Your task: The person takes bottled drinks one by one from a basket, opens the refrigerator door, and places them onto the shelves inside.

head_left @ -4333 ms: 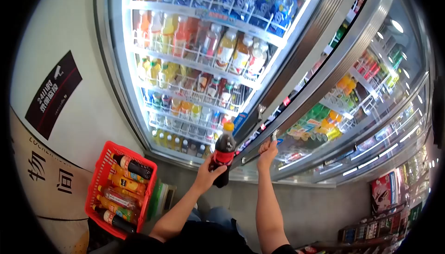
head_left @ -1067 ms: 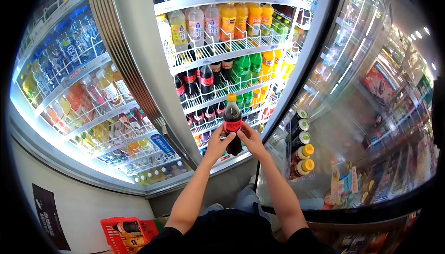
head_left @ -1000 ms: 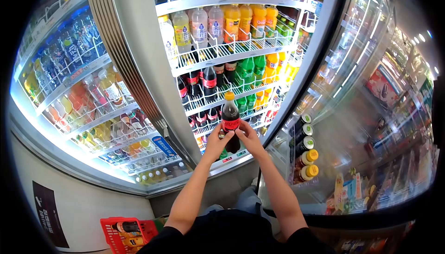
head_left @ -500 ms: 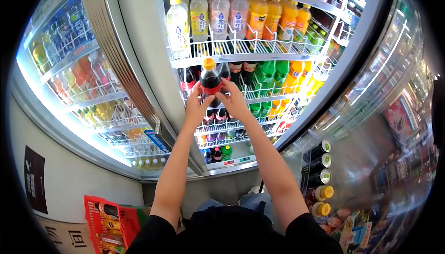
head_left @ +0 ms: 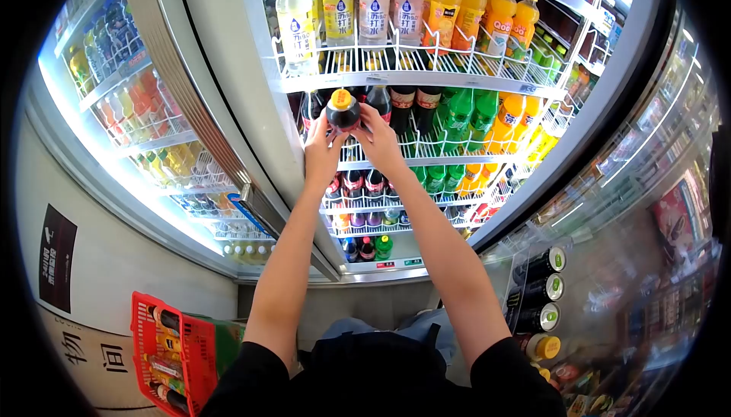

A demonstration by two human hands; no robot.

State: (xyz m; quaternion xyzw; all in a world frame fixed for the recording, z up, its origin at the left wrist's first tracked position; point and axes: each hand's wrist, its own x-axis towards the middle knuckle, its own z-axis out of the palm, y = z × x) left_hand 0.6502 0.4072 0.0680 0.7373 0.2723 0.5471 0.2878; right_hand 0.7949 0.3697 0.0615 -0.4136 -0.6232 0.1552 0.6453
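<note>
A dark cola bottle (head_left: 343, 115) with a yellow cap is held up in front of the open fridge, at the level of its second visible shelf. My left hand (head_left: 323, 146) grips it from the left and my right hand (head_left: 376, 141) from the right, fingers wrapped round its lower part. The cap end tips toward me, and the label is mostly hidden. Other dark bottles (head_left: 378, 102) stand just behind and beside it on that shelf. Whether the held bottle touches the shelf, I cannot tell.
Soda-water bottles (head_left: 374, 7) and orange juice bottles (head_left: 444, 9) fill the wire shelf (head_left: 426, 79) above. Green bottles (head_left: 458, 112) stand to the right. A red basket (head_left: 161, 352) holding drinks is at lower left. Cans (head_left: 542, 289) stand at right near the open door.
Both hands have moved the cola bottle closer in toward the shelf, and its cap now tips more toward me. The shelves appear larger and nearer as the view shifted.
</note>
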